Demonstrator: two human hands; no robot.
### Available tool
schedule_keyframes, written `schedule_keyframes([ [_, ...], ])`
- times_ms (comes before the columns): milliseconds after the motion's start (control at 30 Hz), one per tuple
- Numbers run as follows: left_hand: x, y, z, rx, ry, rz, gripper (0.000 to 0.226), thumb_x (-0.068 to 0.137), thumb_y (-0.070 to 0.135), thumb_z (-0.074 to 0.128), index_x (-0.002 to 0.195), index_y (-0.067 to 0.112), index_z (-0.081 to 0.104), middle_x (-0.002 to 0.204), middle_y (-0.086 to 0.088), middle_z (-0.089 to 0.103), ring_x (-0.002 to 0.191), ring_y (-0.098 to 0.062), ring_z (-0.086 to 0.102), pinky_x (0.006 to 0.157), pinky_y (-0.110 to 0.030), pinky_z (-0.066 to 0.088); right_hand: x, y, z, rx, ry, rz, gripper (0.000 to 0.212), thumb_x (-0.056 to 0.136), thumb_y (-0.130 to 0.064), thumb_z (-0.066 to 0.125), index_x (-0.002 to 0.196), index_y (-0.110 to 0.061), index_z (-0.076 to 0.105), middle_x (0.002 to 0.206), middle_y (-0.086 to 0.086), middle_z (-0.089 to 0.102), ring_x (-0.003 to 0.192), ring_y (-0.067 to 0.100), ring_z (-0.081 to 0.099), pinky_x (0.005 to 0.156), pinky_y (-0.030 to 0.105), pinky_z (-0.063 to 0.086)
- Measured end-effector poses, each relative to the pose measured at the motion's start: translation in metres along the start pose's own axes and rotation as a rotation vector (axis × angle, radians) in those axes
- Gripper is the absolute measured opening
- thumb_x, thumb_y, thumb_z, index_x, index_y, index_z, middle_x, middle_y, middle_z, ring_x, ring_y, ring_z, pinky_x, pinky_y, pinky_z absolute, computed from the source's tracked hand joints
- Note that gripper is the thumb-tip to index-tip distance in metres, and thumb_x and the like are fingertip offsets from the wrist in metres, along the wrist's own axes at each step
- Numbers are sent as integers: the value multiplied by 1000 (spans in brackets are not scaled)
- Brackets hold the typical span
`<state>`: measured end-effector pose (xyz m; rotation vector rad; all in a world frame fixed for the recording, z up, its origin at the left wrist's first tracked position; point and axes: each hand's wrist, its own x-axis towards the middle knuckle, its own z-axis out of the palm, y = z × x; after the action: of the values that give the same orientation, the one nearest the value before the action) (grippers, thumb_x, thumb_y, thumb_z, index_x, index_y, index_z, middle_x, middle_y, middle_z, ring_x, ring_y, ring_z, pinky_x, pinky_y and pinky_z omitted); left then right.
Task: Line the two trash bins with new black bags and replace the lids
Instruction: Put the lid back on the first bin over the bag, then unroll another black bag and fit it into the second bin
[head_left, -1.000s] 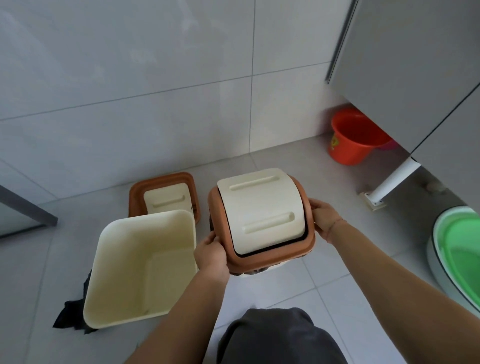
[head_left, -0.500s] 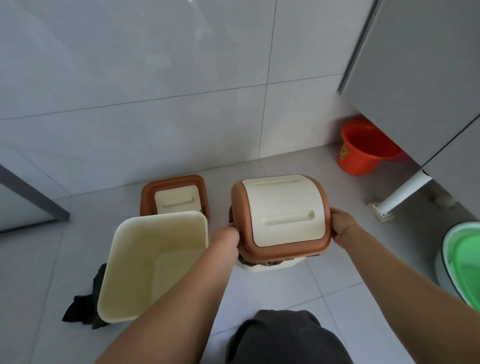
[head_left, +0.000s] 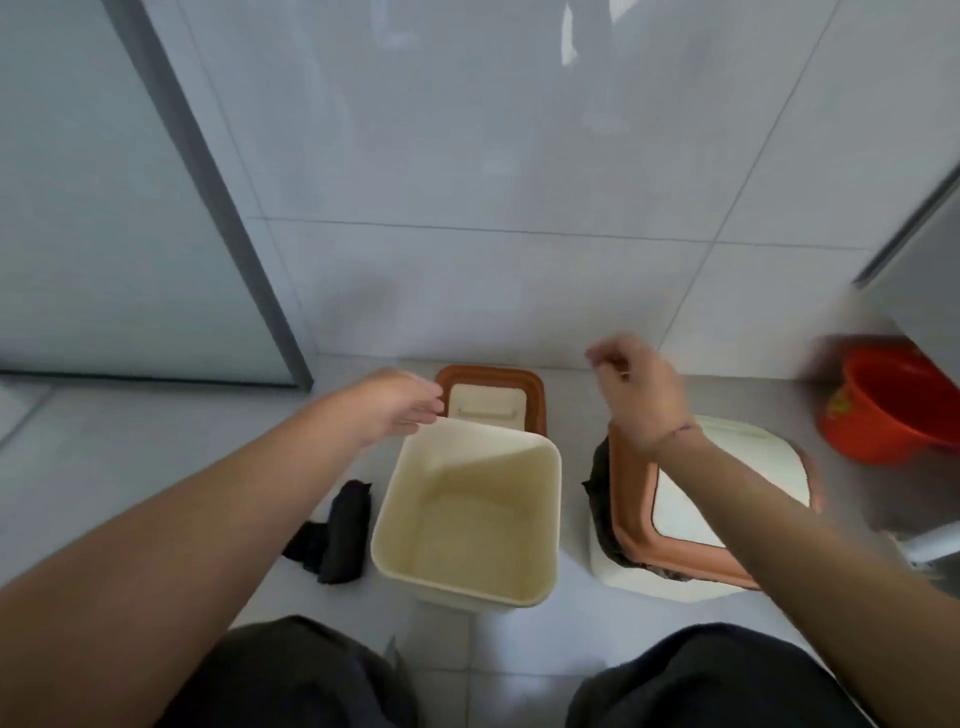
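Note:
A cream bin (head_left: 467, 512) stands open and bare inside at the centre of the floor. Behind it a brown and cream lid (head_left: 493, 397) lies flat on the tiles. To the right a second bin (head_left: 618, 561) carries its brown-rimmed lid (head_left: 727, 493), and a black bag edge (head_left: 602, 493) shows under the rim. A folded black bag (head_left: 340, 535) lies on the floor left of the open bin. My left hand (head_left: 397, 405) hovers over the open bin's far left corner, fingers apart, holding nothing. My right hand (head_left: 636, 395) is raised above the lidded bin, fingers loose, holding nothing.
A red bucket (head_left: 893, 410) sits at the right by a grey partition (head_left: 919, 280). A tiled wall (head_left: 493, 208) runs close behind the bins. A glass panel with a grey frame (head_left: 208, 197) stands at the left. My dark-clothed knees (head_left: 701, 680) fill the bottom edge.
Both hands have let go of the brown lid, which now sits on the right bin. My left hand moved over to the open bin, my right hand lifted. The view swung left.

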<state>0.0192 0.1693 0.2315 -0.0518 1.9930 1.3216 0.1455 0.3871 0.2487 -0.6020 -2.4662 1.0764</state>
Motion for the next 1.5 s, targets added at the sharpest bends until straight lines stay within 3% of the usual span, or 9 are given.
schedule_keyframes([
  [267, 23, -150, -117, -135, 315, -300, 27, 95, 2, 45, 71, 13, 49, 69, -6, 46, 58, -13, 41, 52, -19, 32, -34, -94, 236, 82, -803, 30, 30, 88, -7, 54, 117, -5, 62, 122, 13, 63, 107, 21, 59, 98, 28, 45],
  [467, 90, -248, -94, 69, 320, -287, 8, 87, 11, 53, 84, 4, 56, 90, -14, 57, 82, -25, 55, 72, -29, 40, -13, -64, 332, 136, -628, 277, 33, 91, -3, 48, 122, -5, 58, 128, 13, 59, 120, 25, 54, 106, 31, 40],
  [567, 121, -271, -75, 205, 384, -288, 48, 86, 27, 61, 125, 3, 47, 123, -16, 51, 110, -31, 54, 86, -35, 47, 1, -49, 345, 215, -582, 307, 31, 90, 1, 49, 119, -5, 59, 121, 14, 61, 112, 23, 57, 101, 32, 43],
  [767, 169, -301, -45, 545, 442, -278, 68, 81, 37, 62, 135, 10, 31, 131, -11, 43, 119, -27, 46, 88, -37, 48, 16, -29, 361, 268, -579, 224, 25, 88, 0, 52, 107, -15, 59, 103, 4, 60, 102, 22, 61, 88, 28, 46],
  [1000, 163, -266, -66, -193, 496, -246, 54, 72, 23, 73, 117, 6, 48, 110, -15, 62, 83, -24, 57, 70, -31, 49, 13, -38, 357, 314, -590, 222, 26, 88, -1, 54, 111, -13, 58, 104, 4, 59, 110, 27, 60, 100, 39, 47],
  [1167, 112, -193, -129, -1020, 140, -76, 46, 77, 25, 75, 117, 6, 61, 103, -13, 75, 92, -28, 72, 68, -29, 58, 9, -61, 322, 410, -503, 301, 19, 89, -9, 58, 105, -18, 55, 105, 3, 61, 96, 18, 61, 76, 20, 52],
  [1267, 65, -146, -149, -1111, -108, 143, 54, 79, 37, 70, 124, 9, 61, 121, -11, 69, 111, -24, 66, 82, -32, 57, -3, -82, 277, 473, -485, 601, 34, 85, -38, 64, 106, -13, 54, 105, 7, 58, 91, 16, 55, 74, 23, 45],
  [1400, 16, -87, -136, -1055, -213, 252, 60, 73, 43, 71, 123, 12, 62, 121, -7, 69, 107, -19, 68, 85, -32, 55, -31, -105, 214, 794, -984, 830, 96, 71, -78, 43, 138, -9, 43, 135, 5, 49, 134, 21, 39, 113, 46, 26],
  [1500, -5, -59, -110, -933, -169, 276, 52, 77, 33, 70, 122, 8, 63, 118, -11, 70, 107, -22, 68, 90, -34, 52, -39, -126, 179, 1037, -997, 650, 73, 74, -67, 47, 133, -25, 53, 136, -1, 57, 130, 18, 45, 115, 46, 25],
])
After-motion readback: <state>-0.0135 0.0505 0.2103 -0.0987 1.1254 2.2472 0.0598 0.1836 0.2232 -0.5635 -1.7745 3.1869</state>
